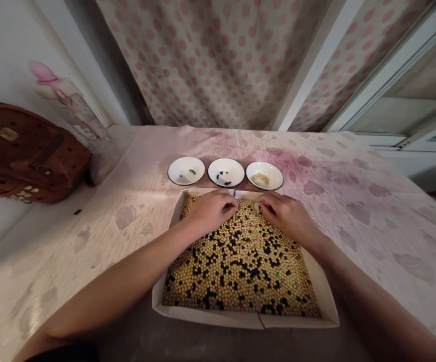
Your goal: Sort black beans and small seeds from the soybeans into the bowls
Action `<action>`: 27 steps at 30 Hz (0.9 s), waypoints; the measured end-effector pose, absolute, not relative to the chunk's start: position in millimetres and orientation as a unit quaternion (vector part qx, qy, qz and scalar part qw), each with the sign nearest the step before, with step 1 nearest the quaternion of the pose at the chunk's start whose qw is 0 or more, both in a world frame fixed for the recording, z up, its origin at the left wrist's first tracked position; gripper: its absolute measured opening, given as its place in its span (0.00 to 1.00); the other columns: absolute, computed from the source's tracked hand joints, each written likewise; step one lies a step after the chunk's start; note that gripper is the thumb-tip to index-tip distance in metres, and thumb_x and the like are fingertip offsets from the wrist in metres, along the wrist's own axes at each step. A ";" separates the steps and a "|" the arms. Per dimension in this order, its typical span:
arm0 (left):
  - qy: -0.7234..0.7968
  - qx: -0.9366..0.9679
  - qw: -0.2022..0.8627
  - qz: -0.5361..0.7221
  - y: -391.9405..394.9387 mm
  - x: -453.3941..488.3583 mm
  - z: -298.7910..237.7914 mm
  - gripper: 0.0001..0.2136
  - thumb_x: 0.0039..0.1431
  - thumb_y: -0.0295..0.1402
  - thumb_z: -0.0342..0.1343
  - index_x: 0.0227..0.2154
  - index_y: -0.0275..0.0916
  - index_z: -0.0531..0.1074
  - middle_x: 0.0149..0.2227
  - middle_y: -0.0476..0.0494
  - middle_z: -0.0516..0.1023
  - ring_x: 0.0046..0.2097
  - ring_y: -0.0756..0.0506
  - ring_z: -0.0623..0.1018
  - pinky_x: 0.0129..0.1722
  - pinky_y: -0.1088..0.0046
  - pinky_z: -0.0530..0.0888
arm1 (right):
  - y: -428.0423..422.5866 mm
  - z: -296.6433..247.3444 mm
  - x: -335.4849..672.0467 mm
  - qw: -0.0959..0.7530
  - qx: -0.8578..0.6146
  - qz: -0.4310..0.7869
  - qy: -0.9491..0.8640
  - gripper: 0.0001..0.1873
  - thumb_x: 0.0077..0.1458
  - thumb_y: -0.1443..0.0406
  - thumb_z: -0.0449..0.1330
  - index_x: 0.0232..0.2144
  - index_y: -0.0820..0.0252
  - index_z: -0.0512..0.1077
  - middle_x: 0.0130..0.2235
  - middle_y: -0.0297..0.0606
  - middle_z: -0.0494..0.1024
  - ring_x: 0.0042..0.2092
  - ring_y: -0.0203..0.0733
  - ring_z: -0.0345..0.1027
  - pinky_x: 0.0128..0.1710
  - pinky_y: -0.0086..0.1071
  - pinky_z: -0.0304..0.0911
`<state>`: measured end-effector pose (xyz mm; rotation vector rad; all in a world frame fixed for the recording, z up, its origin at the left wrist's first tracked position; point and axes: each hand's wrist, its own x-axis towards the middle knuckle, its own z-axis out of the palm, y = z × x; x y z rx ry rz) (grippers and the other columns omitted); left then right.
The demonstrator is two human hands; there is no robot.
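Observation:
A shallow white box (206,312) holds a layer of small round beads (236,261), mostly yellow with many black ones and a few green and red. Over the far left part of the beads is my left hand (212,208), its fingers curled together in a pinch. Opposite it, my right hand (287,213) is also closed, thumb against fingers, near the far right corner. Whatever either pinch holds is too small or hidden to name. Just beyond the box stand three bowls: a left bowl (182,166) and a middle bowl (223,165) with a few dark beads, and a right bowl (272,170) with yellow beads.
A pink patterned tablecloth (353,241) covers the table. At the left are a brown backpack (25,156) and a pink-topped clear container (70,108). A small dark piece (77,212) lies on the cloth. Behind hangs a polka-dot curtain (218,60) beside white frames.

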<state>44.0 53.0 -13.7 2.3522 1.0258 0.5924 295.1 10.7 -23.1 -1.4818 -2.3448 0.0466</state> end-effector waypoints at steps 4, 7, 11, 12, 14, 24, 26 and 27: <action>0.377 0.864 0.252 0.219 53.1 43.7 -14.3 0.05 0.63 0.30 0.59 0.37 0.42 0.81 0.39 0.47 0.81 0.38 0.47 0.78 0.39 0.69 0.71 | 10.3 -23.3 294.5 0.170 -0.524 0.011 -0.834 0.13 0.69 0.64 0.48 0.38 0.57 0.72 0.38 0.40 0.78 0.36 0.42 0.73 0.38 0.38 0.66; 0.375 0.864 0.255 0.219 53.0 44.0 -13.8 0.05 0.63 0.29 0.60 0.36 0.42 0.81 0.38 0.47 0.80 0.38 0.47 0.77 0.38 0.70 0.71 | 10.3 -23.4 294.3 0.170 -0.523 0.009 -0.835 0.14 0.70 0.64 0.47 0.37 0.58 0.71 0.37 0.41 0.77 0.36 0.42 0.72 0.37 0.37 0.65; 0.382 0.864 0.253 0.209 52.7 44.6 -12.5 0.05 0.63 0.30 0.60 0.35 0.41 0.81 0.37 0.47 0.80 0.37 0.47 0.77 0.37 0.70 0.71 | 10.6 -24.3 295.4 0.186 -0.530 -0.011 -0.827 0.13 0.70 0.64 0.47 0.38 0.59 0.71 0.37 0.41 0.76 0.34 0.42 0.70 0.34 0.36 0.62; 0.384 0.863 0.253 0.208 52.7 44.6 -12.5 0.05 0.63 0.30 0.60 0.35 0.41 0.81 0.37 0.47 0.80 0.37 0.47 0.77 0.37 0.70 0.71 | 10.6 -24.4 295.8 0.195 -0.532 -0.017 -0.824 0.13 0.70 0.65 0.47 0.38 0.59 0.70 0.37 0.41 0.76 0.34 0.42 0.70 0.34 0.36 0.62; 0.383 0.863 0.253 0.210 52.8 44.4 -12.8 0.05 0.63 0.30 0.59 0.35 0.42 0.81 0.37 0.48 0.80 0.37 0.48 0.77 0.37 0.70 0.70 | 10.2 -24.3 296.3 0.214 -0.533 -0.031 -0.818 0.11 0.68 0.67 0.49 0.38 0.59 0.70 0.37 0.41 0.76 0.33 0.41 0.69 0.34 0.36 0.61; 0.379 0.863 0.254 0.217 51.4 44.1 -11.6 0.05 0.62 0.29 0.60 0.35 0.41 0.80 0.37 0.48 0.80 0.37 0.48 0.77 0.35 0.70 0.69 | 8.3 -22.7 293.6 0.189 -0.502 -0.056 -0.842 0.12 0.64 0.71 0.49 0.40 0.60 0.73 0.38 0.41 0.78 0.37 0.44 0.71 0.38 0.39 0.64; 0.382 0.862 0.255 0.214 51.1 44.3 -10.6 0.04 0.62 0.29 0.60 0.35 0.41 0.80 0.37 0.48 0.80 0.36 0.48 0.77 0.35 0.70 0.69 | 8.5 -21.4 293.2 0.188 -0.495 -0.058 -0.847 0.13 0.66 0.70 0.49 0.43 0.60 0.74 0.40 0.41 0.79 0.38 0.44 0.72 0.39 0.40 0.64; 0.382 0.862 0.256 0.213 51.1 44.4 -10.3 0.05 0.62 0.29 0.60 0.35 0.41 0.80 0.37 0.48 0.80 0.36 0.48 0.77 0.35 0.70 0.69 | 8.6 -20.7 293.1 0.187 -0.493 -0.056 -0.848 0.14 0.66 0.70 0.49 0.43 0.60 0.74 0.40 0.41 0.79 0.38 0.44 0.72 0.40 0.40 0.64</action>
